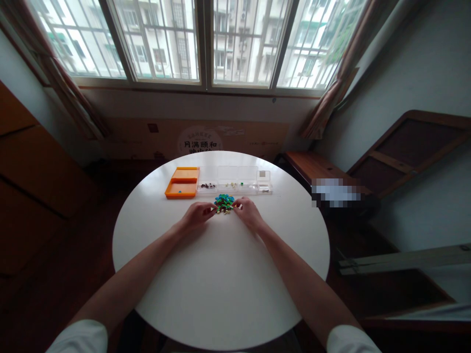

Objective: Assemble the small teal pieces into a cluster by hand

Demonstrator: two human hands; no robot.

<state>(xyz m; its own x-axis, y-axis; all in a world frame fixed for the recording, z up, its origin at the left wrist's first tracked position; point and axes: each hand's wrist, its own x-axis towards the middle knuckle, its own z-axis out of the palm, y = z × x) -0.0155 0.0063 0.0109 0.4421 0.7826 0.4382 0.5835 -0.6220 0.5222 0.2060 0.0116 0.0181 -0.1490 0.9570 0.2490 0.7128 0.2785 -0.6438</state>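
Reaching with both arms over the round white tabletop (pixel 206 294). Meeting the left edge of a small pile of blue, green, brown and pale yellow pieces (pixel 224 202) with the left hand (pixel 199 213), fingers curled; cannot tell whether pinching a piece. Meeting the right edge of the same pile with the right hand (pixel 247 211), fingers likewise curled; too small to tell whether holding anything. Just behind the pile and to its left, an open orange box (pixel 180 197) with a small blue piece (pixel 180 191) in its front part. Right beside that, an open clear box (pixel 226 192) with brown pieces (pixel 208 186), pale yellow pieces (pixel 232 186) and one green piece (pixel 242 184). Beyond the tabletop, a wide barred window (pixel 203 44); off to the right, a wooden bench (pixel 312 164).
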